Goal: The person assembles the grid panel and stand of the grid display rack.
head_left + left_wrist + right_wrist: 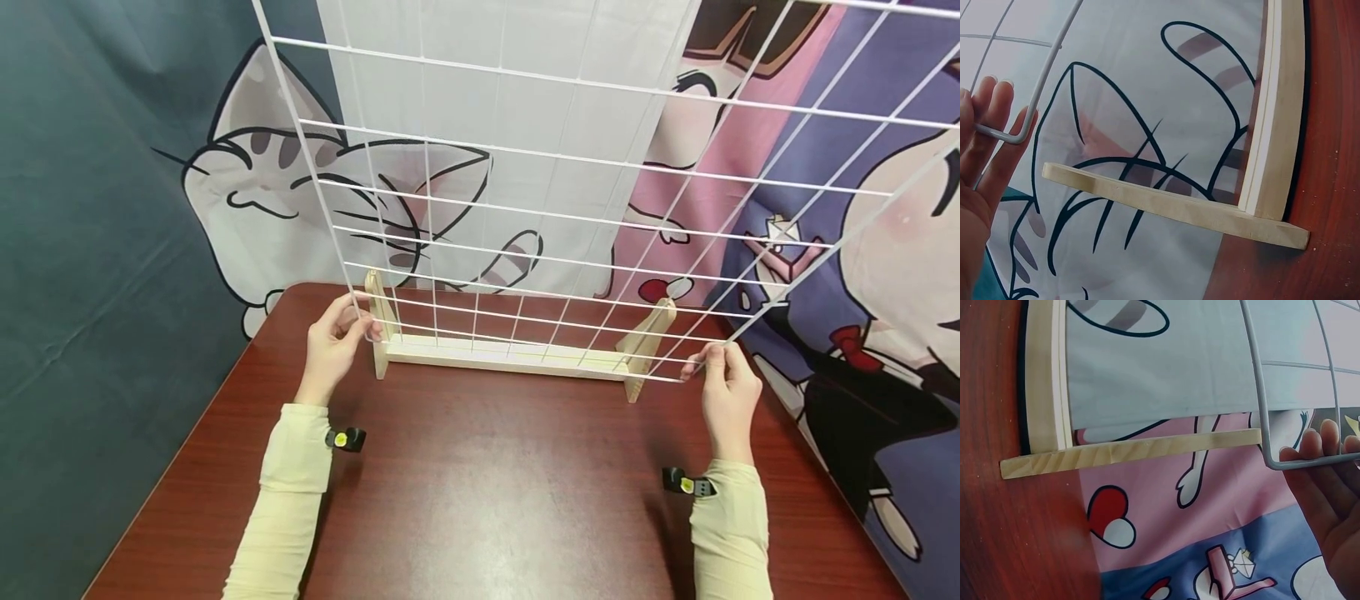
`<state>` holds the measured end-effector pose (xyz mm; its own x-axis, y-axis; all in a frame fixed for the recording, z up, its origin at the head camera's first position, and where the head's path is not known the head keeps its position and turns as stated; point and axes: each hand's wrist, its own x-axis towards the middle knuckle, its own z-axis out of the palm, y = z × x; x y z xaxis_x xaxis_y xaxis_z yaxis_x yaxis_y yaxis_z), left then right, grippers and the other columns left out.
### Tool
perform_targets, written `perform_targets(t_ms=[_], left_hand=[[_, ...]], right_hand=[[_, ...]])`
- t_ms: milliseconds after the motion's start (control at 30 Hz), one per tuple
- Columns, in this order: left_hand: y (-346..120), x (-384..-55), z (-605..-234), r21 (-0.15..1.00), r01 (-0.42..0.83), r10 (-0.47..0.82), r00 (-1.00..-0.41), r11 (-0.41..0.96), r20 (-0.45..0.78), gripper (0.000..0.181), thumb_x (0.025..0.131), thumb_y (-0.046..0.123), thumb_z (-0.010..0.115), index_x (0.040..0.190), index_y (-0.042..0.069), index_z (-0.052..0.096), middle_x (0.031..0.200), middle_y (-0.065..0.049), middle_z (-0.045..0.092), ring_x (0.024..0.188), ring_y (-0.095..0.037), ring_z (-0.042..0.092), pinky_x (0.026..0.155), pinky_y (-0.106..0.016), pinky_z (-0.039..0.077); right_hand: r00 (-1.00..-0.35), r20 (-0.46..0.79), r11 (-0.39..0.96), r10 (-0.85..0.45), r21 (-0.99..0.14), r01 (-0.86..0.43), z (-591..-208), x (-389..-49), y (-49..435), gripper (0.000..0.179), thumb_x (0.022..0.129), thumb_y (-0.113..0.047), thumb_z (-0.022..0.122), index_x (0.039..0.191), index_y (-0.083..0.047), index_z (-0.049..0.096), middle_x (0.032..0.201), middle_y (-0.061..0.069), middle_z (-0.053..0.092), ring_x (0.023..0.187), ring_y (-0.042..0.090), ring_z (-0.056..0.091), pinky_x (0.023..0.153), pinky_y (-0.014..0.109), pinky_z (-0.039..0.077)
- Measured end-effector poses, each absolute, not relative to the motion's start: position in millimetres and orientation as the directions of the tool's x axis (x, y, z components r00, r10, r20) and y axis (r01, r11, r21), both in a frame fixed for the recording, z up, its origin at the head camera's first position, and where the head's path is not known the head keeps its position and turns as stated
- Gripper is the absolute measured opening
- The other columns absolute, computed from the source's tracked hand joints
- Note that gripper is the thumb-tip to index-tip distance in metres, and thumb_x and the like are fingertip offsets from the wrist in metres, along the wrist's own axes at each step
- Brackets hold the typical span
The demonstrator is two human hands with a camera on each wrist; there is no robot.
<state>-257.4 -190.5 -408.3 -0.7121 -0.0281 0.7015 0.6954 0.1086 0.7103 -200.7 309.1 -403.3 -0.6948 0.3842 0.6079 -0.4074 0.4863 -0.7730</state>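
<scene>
Nearest you, the white wire grid [557, 154] looks light, stiff and slick; hold its 2 lower corners. Your left hand [333, 333] pinches 1, nearly closed; the grid tilts up toward you before the wooden stand [491, 365], side rails upward, full long axis cropped; your right hand [729, 387] pinches the other, similarly closed.

Low over the front tabletop [495, 467] there is room; white grid [557, 156] and wooden stand [506, 359] block behind.
</scene>
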Motion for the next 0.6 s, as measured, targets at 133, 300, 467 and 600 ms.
perform_targets(t_ms=[133, 300, 467, 600], left_hand=[[-189, -259, -406, 0.716, 0.691, -0.033, -0.717, 0.102, 0.696, 0.029, 0.088, -0.012, 0.059, 0.117, -0.014, 0.055, 0.076, 0.012, 0.069, 0.063, -0.003, 0.066, 0.061, -0.017, 0.054], [-186, -261, -403, 0.72, 0.688, -0.042, -0.72, 0.091, 0.693, 0.027, 0.088, -0.013, 0.058, 0.115, -0.016, 0.054, 0.075, 0.008, 0.068, 0.062, -0.004, 0.065, 0.061, -0.018, 0.054], [-183, -264, -398, 0.728, 0.682, -0.065, -0.725, 0.068, 0.686, 0.025, 0.087, -0.017, 0.057, 0.111, -0.019, 0.052, 0.074, 0.009, 0.068, 0.062, -0.004, 0.064, 0.06, -0.018, 0.054], [-180, -264, -393, 0.727, 0.684, -0.079, -0.723, 0.056, 0.687, 0.023, 0.086, -0.019, 0.056, 0.109, -0.02, 0.051, 0.074, 0.008, 0.068, 0.061, -0.004, 0.064, 0.059, -0.018, 0.054]], right_hand=[[-0.689, 0.611, 0.482, 0.391, -0.773, -0.412, -403, -202, 310, 0.034, 0.102, -0.016, 0.046, 0.084, 0.012, 0.054, 0.063, -0.016, 0.061, 0.053, 0.001, 0.059, 0.057, 0.011, 0.047], [-0.681, 0.618, 0.476, 0.392, -0.77, -0.425, -399, -205, 310, 0.035, 0.102, -0.015, 0.046, 0.084, 0.014, 0.054, 0.063, -0.015, 0.061, 0.053, 0.001, 0.058, 0.057, 0.011, 0.047], [-0.672, 0.625, 0.486, 0.398, -0.764, -0.424, -394, -208, 310, 0.037, 0.102, -0.019, 0.047, 0.084, 0.012, 0.055, 0.063, -0.015, 0.061, 0.054, -0.001, 0.058, 0.057, 0.011, 0.047], [-0.669, 0.621, 0.482, 0.408, -0.769, -0.42, -389, -210, 310, 0.038, 0.102, -0.021, 0.047, 0.085, 0.011, 0.055, 0.063, -0.016, 0.061, 0.053, -0.002, 0.058, 0.056, 0.012, 0.048]])
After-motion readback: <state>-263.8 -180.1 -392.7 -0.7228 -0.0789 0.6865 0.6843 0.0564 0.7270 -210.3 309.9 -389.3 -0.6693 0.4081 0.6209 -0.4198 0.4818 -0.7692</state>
